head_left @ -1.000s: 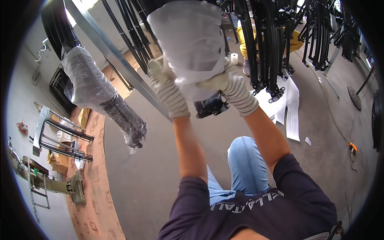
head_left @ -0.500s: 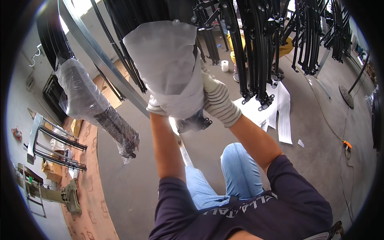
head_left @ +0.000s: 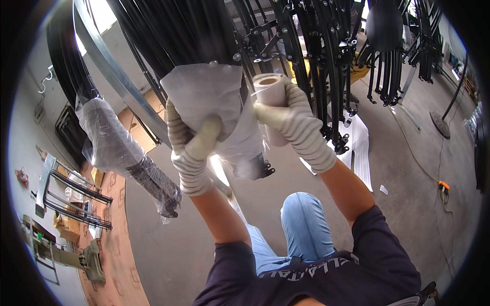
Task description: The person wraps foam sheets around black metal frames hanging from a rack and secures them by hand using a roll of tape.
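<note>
Ahead of me hangs a bundle of black metal tubes (head_left: pixel 176 38), its lower part wrapped in a white foam sheet (head_left: pixel 204 89). My left hand (head_left: pixel 196 145), in a striped knit glove, clasps the wrapped part, thumb across the front and fingers round its left side. In my gloved right hand (head_left: pixel 298 120) is a roll of clear stretch film (head_left: pixel 270 92), upright beside the bundle. Film spans from the roll to the wrapping. Dark metal ends (head_left: pixel 260 168) poke out below.
At left hangs another bundle covered in clear film (head_left: pixel 115 135), beside a metal post (head_left: pixel 127 76). More black metal frames (head_left: pixel 321 66) hang at right, above white sheets (head_left: pixel 360 148) on the floor. A cable with an orange connector (head_left: pixel 443 185) lies farther right. Behind the frames is someone in yellow trousers.
My right hand has come from behind the bundle to its right side, bringing the film roll into sight. My left hand has come round to the front left. The wrapped end sits lower.
</note>
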The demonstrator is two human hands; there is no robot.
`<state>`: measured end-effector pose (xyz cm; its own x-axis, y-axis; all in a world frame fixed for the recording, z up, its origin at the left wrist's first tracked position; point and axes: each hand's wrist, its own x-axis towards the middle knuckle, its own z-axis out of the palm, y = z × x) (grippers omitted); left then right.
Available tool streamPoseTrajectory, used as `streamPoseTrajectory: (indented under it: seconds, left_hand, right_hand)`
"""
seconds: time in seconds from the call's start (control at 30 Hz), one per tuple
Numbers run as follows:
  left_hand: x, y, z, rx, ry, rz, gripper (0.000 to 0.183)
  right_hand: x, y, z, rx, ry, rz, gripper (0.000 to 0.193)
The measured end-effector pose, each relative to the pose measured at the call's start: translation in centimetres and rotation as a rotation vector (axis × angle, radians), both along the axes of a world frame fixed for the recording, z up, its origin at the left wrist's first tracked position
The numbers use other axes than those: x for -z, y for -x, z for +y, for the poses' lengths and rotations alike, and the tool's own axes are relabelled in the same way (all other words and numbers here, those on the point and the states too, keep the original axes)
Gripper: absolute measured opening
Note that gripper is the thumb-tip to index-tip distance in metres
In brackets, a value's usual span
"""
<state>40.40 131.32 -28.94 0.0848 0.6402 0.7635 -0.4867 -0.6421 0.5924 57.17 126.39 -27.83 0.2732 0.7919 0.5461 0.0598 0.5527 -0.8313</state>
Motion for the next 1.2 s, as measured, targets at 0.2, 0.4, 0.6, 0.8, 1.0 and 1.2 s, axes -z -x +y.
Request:
streamPoseTrajectory:
  seconds: [0.2,0.4,0.6,0.8,1.0,1.2]
  left_hand:
    - [-1.7,-1.0,-0.1,-0.015,-0.039,0.063,0.051]
    - [-1.9,-1.7,-7.8,-1.025,-0.471,0.271,0.041]
    - [-1.8,-3.6,-10.9,-0.782,-0.491,0.782,0.059]
    - [-1.9,-4.9,-9.4,-0.549,-0.089,0.554,0.061]
    - [-4.4,-2.4,-6.5,0.231,0.279,0.075,0.064]
    - [-6.8,-1.6,-2.4,0.325,0.348,0.343,0.045]
  right_hand:
    - [-0.3,-2.6,-3.3,-0.494,0.302,0.366,0.028]
    - [-1.6,-3.4,-5.4,-0.499,0.379,0.379,0.026]
    - [-3.9,-2.7,-8.2,-0.49,0.246,0.392,0.032]
    - [-6.9,1.4,-8.0,-0.295,0.025,0.166,0.025]
    - [-5.7,2.8,-4.5,-0.447,-0.252,-0.224,0.019]
    - [-7.7,1.4,1.5,0.264,-0.5,-0.045,0.021]
